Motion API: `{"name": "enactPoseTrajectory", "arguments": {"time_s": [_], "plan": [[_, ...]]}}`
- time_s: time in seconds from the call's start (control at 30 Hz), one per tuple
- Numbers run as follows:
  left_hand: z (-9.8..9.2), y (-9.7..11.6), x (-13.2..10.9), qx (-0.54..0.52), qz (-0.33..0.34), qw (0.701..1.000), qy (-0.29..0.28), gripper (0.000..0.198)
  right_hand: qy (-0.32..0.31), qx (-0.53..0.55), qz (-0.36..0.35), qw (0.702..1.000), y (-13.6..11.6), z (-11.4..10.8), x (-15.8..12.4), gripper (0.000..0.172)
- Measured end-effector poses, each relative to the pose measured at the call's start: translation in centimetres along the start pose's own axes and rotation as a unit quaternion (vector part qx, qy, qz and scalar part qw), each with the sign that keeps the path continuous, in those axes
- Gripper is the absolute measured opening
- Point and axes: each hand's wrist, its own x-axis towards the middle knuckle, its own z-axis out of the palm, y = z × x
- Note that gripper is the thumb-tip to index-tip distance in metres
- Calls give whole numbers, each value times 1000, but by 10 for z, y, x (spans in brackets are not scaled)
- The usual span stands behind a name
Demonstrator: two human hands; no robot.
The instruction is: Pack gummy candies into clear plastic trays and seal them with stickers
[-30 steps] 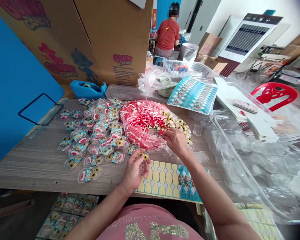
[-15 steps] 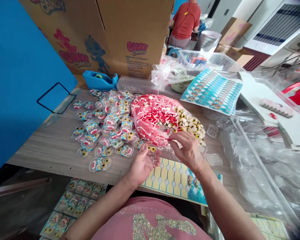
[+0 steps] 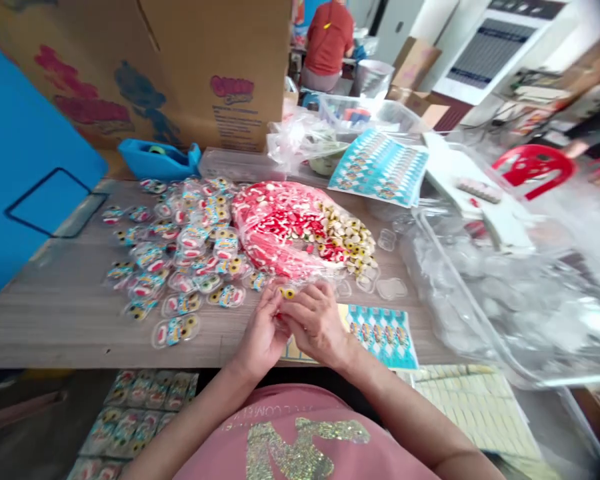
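Between my hands is a small clear plastic shell (image 3: 287,293) with yellow eyeball gummies in its far end. My left hand (image 3: 264,333) is closed around the shell's left side. My right hand (image 3: 320,321) is bent over the near end, fingers together on a red gummy candy (image 3: 280,317), mostly hidden by the fingers. Just beyond lies an open bag of red and white gummies (image 3: 267,230), with loose eyeball gummies (image 3: 353,233) on its right. Filled, labelled candy packs (image 3: 190,240) are heaped to the left. A sheet of blue labels (image 3: 383,335) lies beside my right wrist.
A blue tape dispenser (image 3: 155,160) stands before a large cardboard box (image 3: 180,67). More label sheets (image 3: 380,167) lie at the back. On the right is a clear bin (image 3: 460,313) of empty shells. A person in a red shirt (image 3: 330,40) sits in the background.
My right hand has come from the gummy bag to the shell in my left hand, bringing a red gummy. The whole view has shifted, with the table things now further left.
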Motion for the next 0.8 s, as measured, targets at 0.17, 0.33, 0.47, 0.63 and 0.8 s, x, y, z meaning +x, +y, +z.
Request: {"name": "enactPoseTrajectory", "arguments": {"time_s": [0.17, 0.33, 0.47, 0.63, 0.8], "plan": [[-7, 0, 1, 37, -20, 999, 3, 34, 10, 27, -13, 999, 0, 1, -13, 15], [-11, 2, -1, 50, -21, 998, -21, 36, 76, 1, 123, 990, 46, -21, -50, 17], [-11, 0, -1, 57, -39, 997, -27, 31, 42, -114, 218, 968, 98, -48, -82, 15], [-7, -2, -1, 83, -44, 995, -43, 35, 73, -184, 307, 931, 129, -73, -117, 21], [-5, -3, 0, 105, -48, 993, -33, 44, 16, -240, 336, 911, 139, -68, -134, 42]]}}
